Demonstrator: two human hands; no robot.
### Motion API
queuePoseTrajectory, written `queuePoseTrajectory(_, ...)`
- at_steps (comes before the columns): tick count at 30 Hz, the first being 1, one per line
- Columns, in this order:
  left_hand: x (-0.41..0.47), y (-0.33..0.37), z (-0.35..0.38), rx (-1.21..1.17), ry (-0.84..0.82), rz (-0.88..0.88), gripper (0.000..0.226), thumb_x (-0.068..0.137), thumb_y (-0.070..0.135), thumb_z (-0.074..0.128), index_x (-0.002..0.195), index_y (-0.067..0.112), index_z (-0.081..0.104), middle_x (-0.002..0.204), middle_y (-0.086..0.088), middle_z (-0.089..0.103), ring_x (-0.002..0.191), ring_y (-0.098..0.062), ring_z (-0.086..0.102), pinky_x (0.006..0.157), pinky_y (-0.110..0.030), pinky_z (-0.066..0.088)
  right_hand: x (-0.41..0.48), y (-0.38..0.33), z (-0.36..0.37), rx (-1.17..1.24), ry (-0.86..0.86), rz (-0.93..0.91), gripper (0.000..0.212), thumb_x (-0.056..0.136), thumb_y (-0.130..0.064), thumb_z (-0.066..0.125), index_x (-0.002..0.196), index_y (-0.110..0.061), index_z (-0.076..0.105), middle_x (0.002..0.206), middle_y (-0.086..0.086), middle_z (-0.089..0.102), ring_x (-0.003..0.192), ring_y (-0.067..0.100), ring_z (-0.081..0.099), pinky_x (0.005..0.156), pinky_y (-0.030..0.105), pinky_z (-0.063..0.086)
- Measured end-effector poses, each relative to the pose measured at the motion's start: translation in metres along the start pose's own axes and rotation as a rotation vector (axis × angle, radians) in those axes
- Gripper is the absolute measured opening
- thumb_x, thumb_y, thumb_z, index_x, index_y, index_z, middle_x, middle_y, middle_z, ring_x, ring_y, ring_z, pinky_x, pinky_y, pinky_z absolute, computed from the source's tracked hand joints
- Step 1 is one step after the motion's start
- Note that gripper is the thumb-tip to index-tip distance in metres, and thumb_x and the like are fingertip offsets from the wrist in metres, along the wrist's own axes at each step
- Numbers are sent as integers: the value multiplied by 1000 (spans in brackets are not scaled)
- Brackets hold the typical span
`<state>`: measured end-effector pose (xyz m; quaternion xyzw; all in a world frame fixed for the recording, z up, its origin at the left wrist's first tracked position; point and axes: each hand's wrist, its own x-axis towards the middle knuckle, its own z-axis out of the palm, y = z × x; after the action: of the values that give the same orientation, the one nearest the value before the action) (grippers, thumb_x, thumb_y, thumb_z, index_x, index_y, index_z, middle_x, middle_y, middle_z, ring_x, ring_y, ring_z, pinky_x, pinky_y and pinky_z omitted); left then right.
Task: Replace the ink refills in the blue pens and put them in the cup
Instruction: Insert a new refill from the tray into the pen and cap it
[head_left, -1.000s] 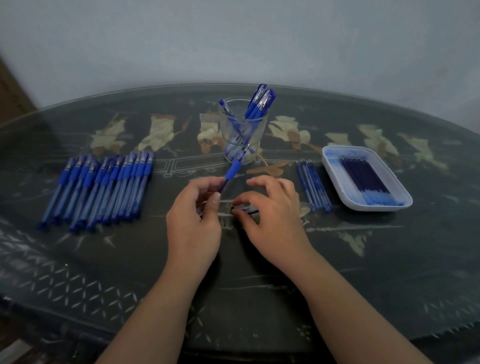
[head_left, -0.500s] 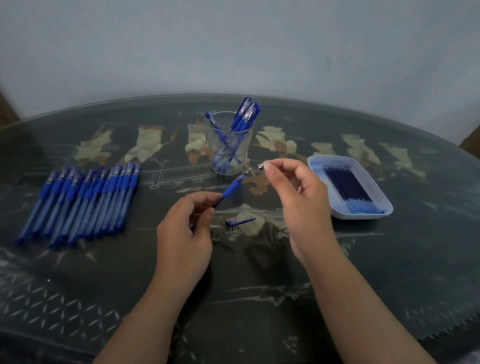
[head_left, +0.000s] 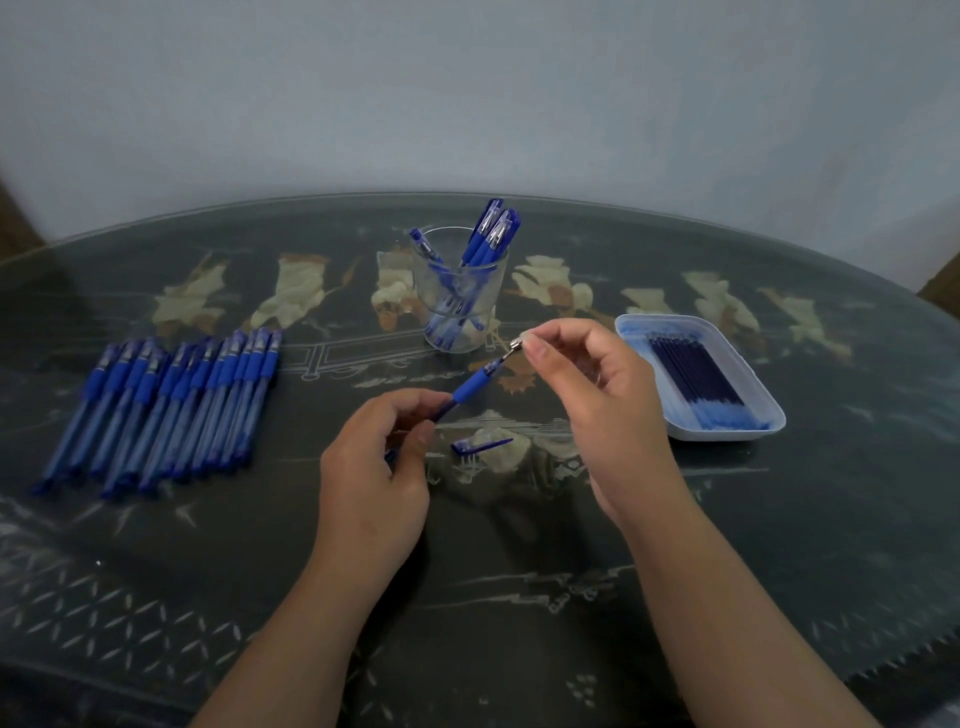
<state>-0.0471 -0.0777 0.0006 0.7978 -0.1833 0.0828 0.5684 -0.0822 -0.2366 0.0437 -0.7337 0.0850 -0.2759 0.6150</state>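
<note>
Just in front of the clear glass cup (head_left: 460, 291), the left hand (head_left: 374, 467) grips a rubber-gripped blue pen (head_left: 470, 387); the right hand (head_left: 597, 395) pinches its small metal tip (head_left: 516, 345).

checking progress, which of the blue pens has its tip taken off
The pen in the left hand: the right hand pinches its metal tip. Pens in the row and cup look whole.

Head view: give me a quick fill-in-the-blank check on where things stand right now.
1. The left hand holds a pen by its ____ end.
2. The right hand pinches the pen's small ____ tip piece.
3. The pen cap lies on the ____.
4. The refills lie in the ____ tray.

Missing words: rear; metal; table; white
</note>
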Motion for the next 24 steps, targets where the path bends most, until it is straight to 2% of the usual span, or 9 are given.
queuePoseTrajectory(3, 0, -1, 0, 6, 1, -3, 38, 90, -3, 59, 98, 34, 65, 99, 18, 66, 96, 8, 59, 81, -1, 40, 0, 4, 2, -122, -64, -42, 6, 91, -21, 69, 88, -27, 69, 95, -4, 69, 91, 13, 64, 87, 34, 53)
queuePoseTrajectory(7, 1, -3, 0, 3, 14, -12, 38, 90, -3, 59, 97, 34, 65, 99, 16, 67, 96, 7, 60, 80, -1, 39, -1, 6, 3, -217, -95, -75, 5, 92, -25, 67, 90, -29, 67, 99, -5, 67, 95, 12, 62, 88, 35, 51)
queuePoseTrajectory(9, 0, -2, 0, 1, 5, -17, 36, 90, -3, 59, 98, 32, 66, 100, 16, 67, 96, 7, 60, 80, -1, 39, -1, 6, 2, -213, -99, -71, 4, 92, -25, 67, 94, -28, 67, 101, -6, 67, 96, 12, 62, 89, 36, 52)
queuePoseTrajectory(12, 0, -2, -1, -5, -7, -12, 37, 90, -2, 59, 99, 33, 66, 100, 16, 67, 97, 7, 60, 81, -2, 40, 0, 4, 2, -131, -116, -62, 16, 93, -20, 66, 105, -30, 70, 105, -8, 70, 101, 12, 64, 92, 39, 53)
queuePoseTrajectory(14, 0, -2, -1, -3, -8, -9, 37, 91, -2, 59, 98, 34, 66, 101, 16, 67, 97, 6, 60, 81, -2, 40, -1, 4, 2, -102, -116, -67, 15, 92, -19, 67, 101, -30, 73, 105, -5, 71, 101, 12, 66, 92, 42, 54)
queuePoseTrajectory(17, 0, -2, -1, -3, -10, -10, 36, 91, -2, 59, 99, 33, 66, 101, 15, 67, 97, 6, 60, 81, -2, 40, -1, 5, 4, -114, -110, -28, 5, 86, -32, 72, 90, -30, 70, 98, -5, 71, 96, 9, 66, 89, 36, 54)
queuePoseTrajectory(20, 0, -1, 0, -4, -19, -8, 36, 91, -2, 59, 98, 33, 65, 101, 16, 67, 97, 7, 60, 81, -2, 40, -1, 4, 3, -67, -127, 20, 25, 80, -43, 68, 99, -27, 66, 99, -7, 69, 95, 2, 64, 85, 22, 52)
queuePoseTrajectory(22, 0, -1, 0, -8, -17, -9, 38, 90, -2, 59, 98, 34, 65, 101, 16, 67, 97, 7, 60, 81, -1, 39, -1, 4, 1, 17, -172, 37, 22, 88, -30, 66, 110, -27, 68, 106, -5, 70, 102, 2, 64, 89, 22, 52)
queuePoseTrajectory(24, 0, -1, 0, -8, -13, -5, 38, 90, -2, 59, 97, 35, 65, 101, 15, 67, 97, 7, 60, 81, -1, 39, -1, 5, 2, -11, -152, -5, 15, 88, -19, 70, 101, -27, 72, 109, -4, 71, 106, 5, 64, 89, 26, 53)
